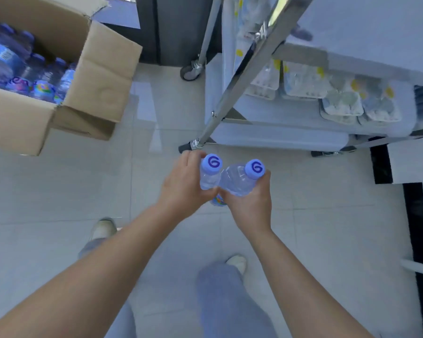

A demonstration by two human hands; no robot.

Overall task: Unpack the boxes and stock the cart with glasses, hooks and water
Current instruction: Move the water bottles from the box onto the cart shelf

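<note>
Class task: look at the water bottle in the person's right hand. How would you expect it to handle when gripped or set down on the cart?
The bottle looks full, so probably heavy for its size. Its clear thin plastic would likely dent under the right hand. Round-bodied, it may roll if laid flat on the cart shelf.

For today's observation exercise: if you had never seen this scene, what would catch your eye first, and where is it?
Dead centre, the left hand and right hand each grip a clear water bottle, the left bottle and right bottle pressed together, with purple-swirl caps. At upper left an open cardboard box holds more bottles; at upper right, the metal cart carries clear packets on a shelf.
</note>
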